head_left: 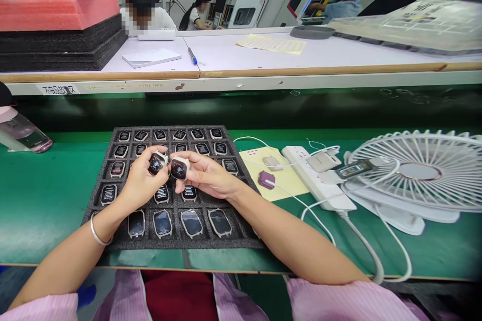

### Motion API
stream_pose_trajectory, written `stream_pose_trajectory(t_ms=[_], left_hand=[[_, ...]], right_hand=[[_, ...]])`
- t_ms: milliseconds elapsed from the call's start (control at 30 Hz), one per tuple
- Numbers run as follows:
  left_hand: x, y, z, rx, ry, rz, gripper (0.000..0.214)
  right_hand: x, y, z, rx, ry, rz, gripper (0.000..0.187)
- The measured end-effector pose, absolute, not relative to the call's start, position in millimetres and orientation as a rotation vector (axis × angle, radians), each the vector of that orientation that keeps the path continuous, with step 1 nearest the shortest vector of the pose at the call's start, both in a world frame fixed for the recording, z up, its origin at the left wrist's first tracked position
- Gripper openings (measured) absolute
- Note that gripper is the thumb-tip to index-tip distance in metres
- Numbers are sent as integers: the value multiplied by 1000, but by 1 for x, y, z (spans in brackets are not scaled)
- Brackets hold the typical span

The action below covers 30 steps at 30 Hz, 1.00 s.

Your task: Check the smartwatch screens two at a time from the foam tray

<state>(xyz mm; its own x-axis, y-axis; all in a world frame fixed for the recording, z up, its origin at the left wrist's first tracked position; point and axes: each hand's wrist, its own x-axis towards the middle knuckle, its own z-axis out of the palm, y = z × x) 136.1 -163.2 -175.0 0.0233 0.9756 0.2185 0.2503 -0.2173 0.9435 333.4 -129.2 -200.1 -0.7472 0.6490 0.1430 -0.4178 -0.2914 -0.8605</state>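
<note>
Two smartwatch bodies without straps are held up side by side above a dark foam tray [176, 244]. My left hand [145, 180] is closed round one smartwatch [155, 163], its lit screen facing me. Fingers of my right hand [209, 175] grip the other smartwatch [179, 168] by its edge; its screen is lit too. Under my hands, the tray's pockets hold several more smartwatches. Those in the back rows show white text, while in the front row a smartwatch [191, 223] and its neighbours have dark screens. My hands cover some of the middle pockets.
Right of the tray, a yellow sheet [293, 188] carries a purple charger [266, 179] and a pale one. Beyond it lie a white power strip [320, 180] with cables and a white fan [417, 170]. A bottle [24, 130] stands at left. A raised shelf edge [241, 83] crosses behind.
</note>
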Motion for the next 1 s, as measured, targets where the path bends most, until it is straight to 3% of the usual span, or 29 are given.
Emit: stream_pose_trajectory(t_ms=[133,333,667,1000], left_hand=[[136,-161,-173,1434,1296,1278,43],[134,-154,-172,989,1128,1198,70],[131,-153,-169,936,1033,1181,74],[134,-154,-173,1071,1064,1118,45]], right_hand=[[334,-128,-200,-362,-1272,2085,56],[332,-123,-201,-470,-1096,2067,51],[333,-119,-199,-630,-1041,1970,43],[330,-121,-201,-657,-1164,1837,39]])
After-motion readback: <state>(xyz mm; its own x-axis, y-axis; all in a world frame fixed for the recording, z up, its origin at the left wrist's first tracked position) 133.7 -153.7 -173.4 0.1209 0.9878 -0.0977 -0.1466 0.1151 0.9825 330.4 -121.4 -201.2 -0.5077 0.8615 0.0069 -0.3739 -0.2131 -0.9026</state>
